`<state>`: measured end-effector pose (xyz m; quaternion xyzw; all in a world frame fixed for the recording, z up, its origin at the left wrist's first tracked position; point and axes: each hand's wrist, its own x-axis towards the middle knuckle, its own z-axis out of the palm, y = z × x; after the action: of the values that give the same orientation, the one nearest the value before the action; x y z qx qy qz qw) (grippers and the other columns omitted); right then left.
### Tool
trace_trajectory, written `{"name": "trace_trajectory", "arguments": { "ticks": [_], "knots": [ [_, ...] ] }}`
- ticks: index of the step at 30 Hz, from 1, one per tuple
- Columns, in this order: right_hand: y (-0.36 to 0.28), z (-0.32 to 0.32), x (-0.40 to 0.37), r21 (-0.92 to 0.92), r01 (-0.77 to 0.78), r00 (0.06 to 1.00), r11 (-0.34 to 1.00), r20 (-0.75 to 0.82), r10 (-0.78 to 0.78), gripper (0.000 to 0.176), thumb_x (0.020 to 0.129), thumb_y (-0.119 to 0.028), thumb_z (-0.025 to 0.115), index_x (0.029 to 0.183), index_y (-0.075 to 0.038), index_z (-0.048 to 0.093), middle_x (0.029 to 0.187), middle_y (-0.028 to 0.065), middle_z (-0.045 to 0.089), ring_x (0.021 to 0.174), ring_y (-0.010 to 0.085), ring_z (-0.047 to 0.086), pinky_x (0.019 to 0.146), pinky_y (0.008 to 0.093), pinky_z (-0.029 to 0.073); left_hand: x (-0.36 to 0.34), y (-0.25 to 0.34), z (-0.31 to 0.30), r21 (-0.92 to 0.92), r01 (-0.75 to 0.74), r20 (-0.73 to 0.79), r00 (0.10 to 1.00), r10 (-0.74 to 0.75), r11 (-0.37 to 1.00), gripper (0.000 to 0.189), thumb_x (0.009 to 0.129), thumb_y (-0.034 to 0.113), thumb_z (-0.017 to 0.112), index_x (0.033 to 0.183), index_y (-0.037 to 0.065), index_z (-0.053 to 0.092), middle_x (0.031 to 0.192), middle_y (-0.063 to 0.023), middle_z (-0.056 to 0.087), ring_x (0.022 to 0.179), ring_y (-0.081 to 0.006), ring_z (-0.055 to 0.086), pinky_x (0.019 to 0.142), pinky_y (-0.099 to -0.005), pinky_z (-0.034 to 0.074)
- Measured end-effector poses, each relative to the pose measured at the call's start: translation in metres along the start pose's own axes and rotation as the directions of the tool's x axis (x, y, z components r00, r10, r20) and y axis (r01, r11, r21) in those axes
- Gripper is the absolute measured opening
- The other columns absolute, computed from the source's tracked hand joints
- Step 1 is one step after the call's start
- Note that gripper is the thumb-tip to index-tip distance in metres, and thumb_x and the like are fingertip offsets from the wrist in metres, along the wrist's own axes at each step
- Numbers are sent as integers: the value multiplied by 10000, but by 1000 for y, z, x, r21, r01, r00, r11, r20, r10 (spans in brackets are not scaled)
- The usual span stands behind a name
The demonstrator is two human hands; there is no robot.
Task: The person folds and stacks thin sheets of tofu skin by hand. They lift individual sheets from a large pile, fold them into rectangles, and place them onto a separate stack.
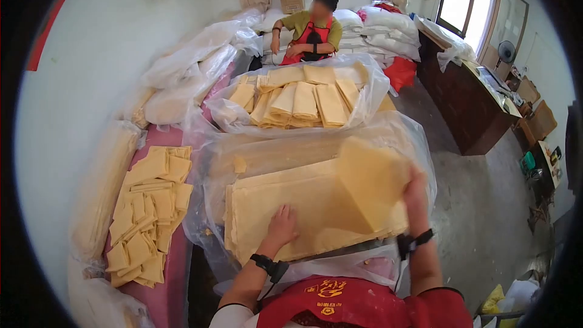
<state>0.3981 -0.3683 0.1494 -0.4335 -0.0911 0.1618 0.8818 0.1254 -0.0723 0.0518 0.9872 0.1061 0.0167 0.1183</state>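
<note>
A stack of large, thin, pale-yellow sheets (303,206), looking like tofu skin, lies in front of me on clear plastic. My left hand (283,225) rests on the stack's left part, fingers stretched out. At the right end, my right hand (415,193) grips the edge of a lifted yellow sheet (370,176), which is folded over and blurred by motion. The right fingertips are partly hidden behind that sheet. A small scrap (240,164) of the same material sits on the plastic beyond the stack.
Folded sheets (297,103) are piled in plastic across the table, with a seated person (313,30) behind them. More folded pieces (149,212) cover a pink surface at left. White sacks (382,33) line the back; a dark wooden counter (461,100) stands at right.
</note>
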Motion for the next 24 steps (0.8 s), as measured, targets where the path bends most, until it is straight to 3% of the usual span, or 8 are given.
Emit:
{"name": "trace_trajectory", "arguments": {
  "ticks": [12,17,18,19,21,22,23,24],
  "knots": [
    [-250,-52,53,-95,399,909,912,-90,-407,292,977,-252,488,1111,-8,574,1030,80,653,907,191,644,806,329,524,10,-5,9,56,-29,48,998,27,998,828,653,367,805,1313,29,438,1418,-243,343,1358,-383,291,1098,-476,297],
    [-178,61,30,-188,389,921,902,38,-389,299,955,-242,538,1174,-39,560,1079,47,638,937,167,629,846,332,503,11,3,5,125,25,158,986,-45,992,831,688,385,787,1353,54,413,1453,-212,320,1372,-382,271,1105,-474,276],
    [-144,87,22,-419,436,894,796,97,-438,335,968,-245,513,1234,-41,532,1115,44,625,984,175,608,879,332,473,10,4,6,130,18,156,987,-38,991,831,688,385,787,1353,54,413,1453,-212,320,1372,-382,271,1105,-474,276],
    [-118,110,0,-755,261,964,602,179,-194,383,958,-223,510,1295,-43,492,1149,47,608,1023,174,578,904,335,446,8,5,8,-108,29,36,999,-26,994,801,718,352,773,1367,69,398,1460,-201,312,1371,-367,275,1082,-467,314],
    [-18,137,-23,-698,503,843,510,527,-110,442,911,-253,574,1286,-38,486,1190,101,579,1067,219,559,934,360,433,5,19,-11,-332,0,-84,996,-29,943,774,747,319,760,1380,85,383,1467,-191,303,1370,-351,278,1060,-460,353],
    [30,147,-40,-592,604,724,534,688,-55,474,887,-269,606,1282,-36,482,1210,127,564,1089,242,550,949,372,426,-4,46,-41,-879,-36,-134,976,-174,475,693,783,277,736,1360,95,398,1423,-181,366,1317,-328,354,1006,-434,408],
    [73,151,-59,-480,661,597,576,802,-17,509,864,-284,638,1277,-34,479,1231,154,550,1111,264,540,965,385,420,-8,60,-59,-962,-141,-63,949,-309,-235,614,819,235,712,1340,106,413,1380,-171,428,1265,-305,429,953,-409,462],
    [106,153,-75,-404,675,498,617,867,24,544,841,-299,670,1273,-31,476,1251,181,535,1133,287,531,980,397,413,-18,46,-44,-888,-128,-2,962,-275,-442,538,844,209,691,1308,117,433,1300,-147,496,1155,-270,509,875,-378,500]
  ]
}}
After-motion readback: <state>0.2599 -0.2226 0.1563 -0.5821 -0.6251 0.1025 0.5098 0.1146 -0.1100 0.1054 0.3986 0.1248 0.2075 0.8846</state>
